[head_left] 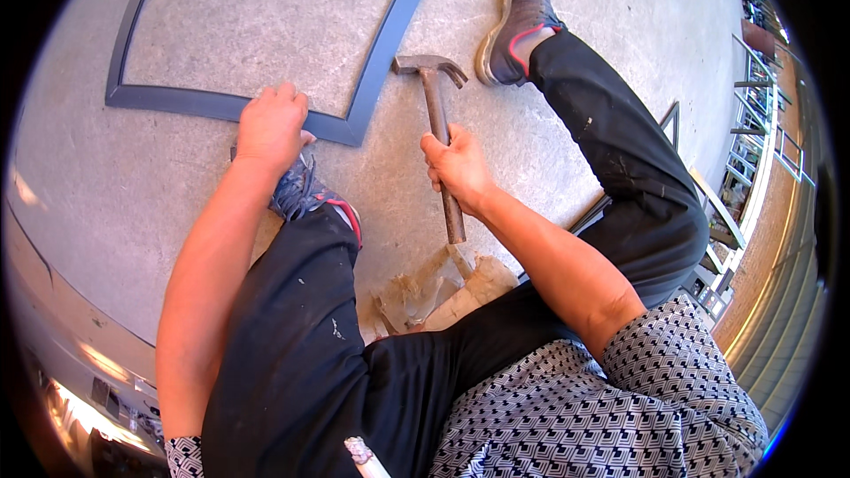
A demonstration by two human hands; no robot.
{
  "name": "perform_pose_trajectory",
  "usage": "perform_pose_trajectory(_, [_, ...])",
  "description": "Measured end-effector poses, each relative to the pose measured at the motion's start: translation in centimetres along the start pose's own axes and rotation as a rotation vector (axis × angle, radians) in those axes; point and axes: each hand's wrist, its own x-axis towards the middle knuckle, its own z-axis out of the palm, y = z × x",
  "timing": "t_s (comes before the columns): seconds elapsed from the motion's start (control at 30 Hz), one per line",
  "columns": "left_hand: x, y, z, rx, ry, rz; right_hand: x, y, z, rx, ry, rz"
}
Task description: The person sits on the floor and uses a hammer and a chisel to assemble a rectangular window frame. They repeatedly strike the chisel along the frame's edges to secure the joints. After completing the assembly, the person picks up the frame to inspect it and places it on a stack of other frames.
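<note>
My right hand (459,165) is wrapped round the wooden handle of a claw hammer (434,106). The hammer's metal head points away from me, just right of a dark grey rectangular frame (358,115), with its claw to the right. On the frame's near side, my left hand (273,122) grips the bar with bent fingers over it and the thumb near the edge. The frame lies on the concrete floor, and its far part runs out of the picture. My left shoe (301,190) is close below the left hand.
My right leg is bent, with its shoe (521,26) beyond the hammer. Between my thighs lies torn brown wrapping (434,292). Metal frames (753,115) stand along the far right. A lit cigarette (365,456) shows at the lower edge.
</note>
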Motion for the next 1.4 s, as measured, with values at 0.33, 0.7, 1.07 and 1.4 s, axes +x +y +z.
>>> perform_pose_trajectory(0.33, [-0.3, 1.3, 0.2, -0.075, -0.012, -0.072, -1.4, 2.3, 0.8, 0.155, -0.034, -0.001])
perform_pose_trajectory(0.7, [0.4, 2.0, 0.2, -0.168, 0.022, -0.101, -3.6, 2.6, 0.9, 0.162, -0.025, 0.111])
perform_pose_trajectory(1.07, [-3.4, -3.6, 2.1, -0.504, 0.581, -0.513, -4.7, 3.2, 3.7, 0.294, 0.029, 0.165])
perform_pose_trajectory(1.4, [-17.7, -3.0, 11.1, -0.736, 0.578, -1.019, -5.8, 2.8, 6.6, 0.362, 0.040, 0.218])
